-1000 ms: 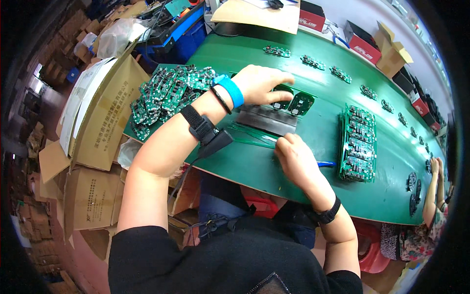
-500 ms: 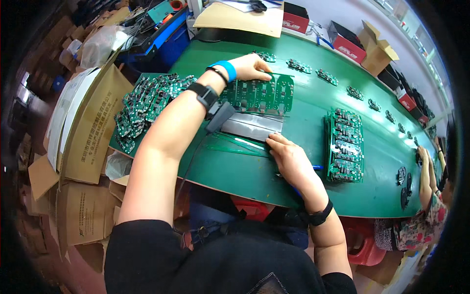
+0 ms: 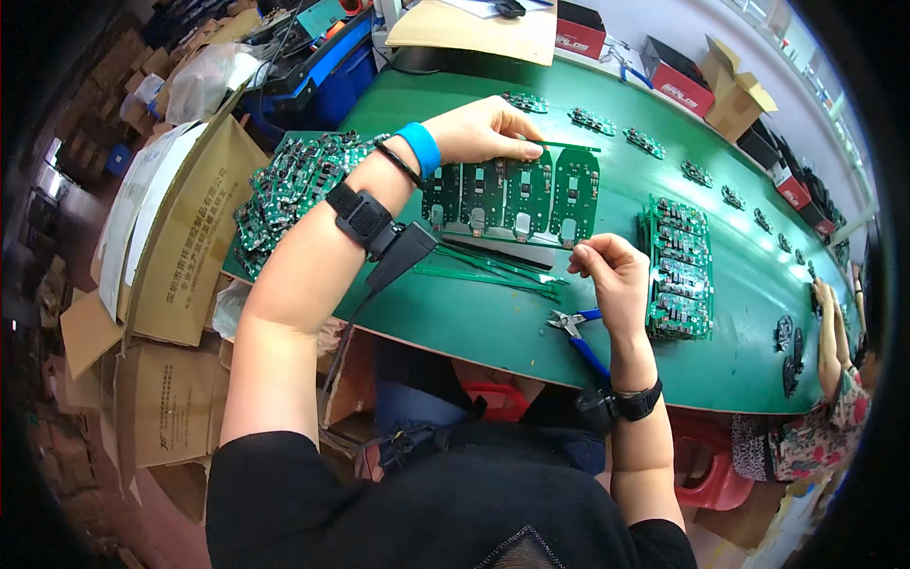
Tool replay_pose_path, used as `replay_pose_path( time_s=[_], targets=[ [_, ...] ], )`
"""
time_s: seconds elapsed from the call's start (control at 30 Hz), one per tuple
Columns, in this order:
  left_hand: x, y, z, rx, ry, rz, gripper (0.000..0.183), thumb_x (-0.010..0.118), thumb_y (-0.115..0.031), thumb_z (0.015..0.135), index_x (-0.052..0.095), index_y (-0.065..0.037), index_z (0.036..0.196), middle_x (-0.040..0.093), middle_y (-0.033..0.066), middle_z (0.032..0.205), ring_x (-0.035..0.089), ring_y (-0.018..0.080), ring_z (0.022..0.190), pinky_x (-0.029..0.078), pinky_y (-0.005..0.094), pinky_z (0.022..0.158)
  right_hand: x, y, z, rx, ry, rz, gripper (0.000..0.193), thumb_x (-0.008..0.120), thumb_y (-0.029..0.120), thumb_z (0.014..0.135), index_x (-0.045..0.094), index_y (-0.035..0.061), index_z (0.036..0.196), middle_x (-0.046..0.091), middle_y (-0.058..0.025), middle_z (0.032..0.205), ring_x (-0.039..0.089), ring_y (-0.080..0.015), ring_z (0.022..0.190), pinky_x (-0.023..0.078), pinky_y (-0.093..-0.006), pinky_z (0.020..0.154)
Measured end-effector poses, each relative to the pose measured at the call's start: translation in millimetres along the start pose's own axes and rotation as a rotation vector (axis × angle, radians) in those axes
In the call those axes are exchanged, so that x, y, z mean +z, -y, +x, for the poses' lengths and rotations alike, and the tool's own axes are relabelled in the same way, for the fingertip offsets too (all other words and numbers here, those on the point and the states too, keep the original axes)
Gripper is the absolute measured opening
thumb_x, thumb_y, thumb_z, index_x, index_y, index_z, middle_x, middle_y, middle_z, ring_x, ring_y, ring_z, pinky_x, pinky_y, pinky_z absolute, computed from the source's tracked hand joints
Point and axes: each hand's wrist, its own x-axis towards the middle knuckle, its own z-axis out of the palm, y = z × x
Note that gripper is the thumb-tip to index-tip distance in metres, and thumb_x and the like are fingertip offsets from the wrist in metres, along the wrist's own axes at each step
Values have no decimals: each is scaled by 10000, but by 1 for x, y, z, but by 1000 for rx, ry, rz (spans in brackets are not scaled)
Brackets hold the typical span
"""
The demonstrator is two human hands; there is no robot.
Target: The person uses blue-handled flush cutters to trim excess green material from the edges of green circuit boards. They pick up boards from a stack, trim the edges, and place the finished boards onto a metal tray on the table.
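My left hand (image 3: 495,131) grips the top edge of a green circuit board panel (image 3: 517,194), holding it upright above the table. Several boards sit side by side in the panel, joined by narrow strips. At its lower right corner my right hand (image 3: 611,270) is closed, thumb and fingertips pinched at the bottom edge. Behind the panel's lower part shows a bit of a grey metal plate (image 3: 540,256). Thin green board strips (image 3: 493,270) lie in front of it. Blue-handled cutting pliers (image 3: 576,332) rest on the table beside my right wrist, jaws pointing left.
A heap of circuit boards (image 3: 294,190) lies at the left, a stack of panels (image 3: 678,270) at the right. Small board groups (image 3: 645,142) line the far side of the green table (image 3: 455,332). Cardboard boxes (image 3: 175,256) stand left. A co-worker's arms (image 3: 829,332) reach in at far right.
The panel has been raised and tilted up toward me. My right hand has moved from the metal plate up to the panel's lower right corner, and the pliers now show.
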Motion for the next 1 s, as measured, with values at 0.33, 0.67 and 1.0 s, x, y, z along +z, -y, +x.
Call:
replay_pose_path(
  time_s=[0.33,0.67,1.0],
  targets=[
    [10,6,11,153,-279,720,244,666,-267,858,700,-97,1031,695,141,915,670,288,819,517,342,733,1,-7,-6,-235,24,-694,147,650,76,825,652,-9,945,661,-185,936,639,-355,892,510,-383,798],
    [33,11,0,199,-322,825,216,658,-304,853,717,-139,979,697,106,866,665,297,783,523,374,688,13,-12,-12,-351,344,-871,354,658,30,754,583,-63,1087,588,-216,1169,550,-374,1121,446,-426,962],
    [7,67,54,19,-85,625,397,629,-368,873,666,-53,1112,688,174,1004,669,273,886,507,338,818,13,-11,-15,-303,369,-869,393,647,41,785,563,-61,1156,541,-242,1261,486,-383,1223,402,-417,1034]
  ],
)
